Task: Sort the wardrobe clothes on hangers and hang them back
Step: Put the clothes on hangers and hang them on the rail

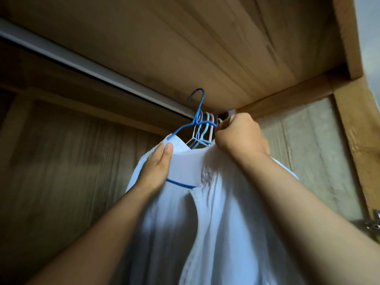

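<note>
A white garment (216, 212) hangs on a blue wire hanger (197, 112) held up just under the wardrobe's white rail (86, 64); the hanger's hook is above the rail's level and free of it. My left hand (158, 163) grips the garment's left shoulder with the hanger's arm under it. My right hand (240, 133) is curled into a fist round the hanger's right arm and the garment's collar. Several pastel hangers (202, 130) hang bunched on the rail right behind the blue one.
The wooden top panel (205, 48) of the wardrobe lies close above the hook. A wooden frame post (357, 140) runs down the right side, with a metal fitting (374, 225) at its lower end. Wood-grain back panels fill the left.
</note>
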`<action>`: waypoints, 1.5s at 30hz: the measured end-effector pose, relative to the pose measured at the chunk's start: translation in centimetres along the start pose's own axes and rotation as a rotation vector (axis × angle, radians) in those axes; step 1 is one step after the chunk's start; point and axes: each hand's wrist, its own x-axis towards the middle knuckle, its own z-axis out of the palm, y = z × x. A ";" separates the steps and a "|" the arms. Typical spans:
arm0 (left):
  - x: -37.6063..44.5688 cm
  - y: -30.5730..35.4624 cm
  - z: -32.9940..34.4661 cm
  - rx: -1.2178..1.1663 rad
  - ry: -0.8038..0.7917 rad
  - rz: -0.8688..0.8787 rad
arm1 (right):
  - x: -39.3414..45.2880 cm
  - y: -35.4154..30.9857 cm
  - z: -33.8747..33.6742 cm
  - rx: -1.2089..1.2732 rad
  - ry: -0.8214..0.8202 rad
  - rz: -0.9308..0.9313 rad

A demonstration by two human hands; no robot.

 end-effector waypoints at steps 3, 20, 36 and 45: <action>-0.5 -0.6 -0.4 0.019 -0.042 -0.075 | 0.4 -0.1 0.5 -0.039 -0.020 0.002; -3.0 -1.9 1.7 0.204 -0.200 -0.092 | -2.3 4.8 -0.1 -0.217 -0.065 -0.307; -12.6 1.0 3.5 0.197 0.078 -0.022 | -13.7 13.8 -1.2 -0.131 0.291 -0.496; -24.5 4.3 5.2 -0.037 0.150 0.129 | -25.1 18.6 -6.4 -0.091 0.181 -0.303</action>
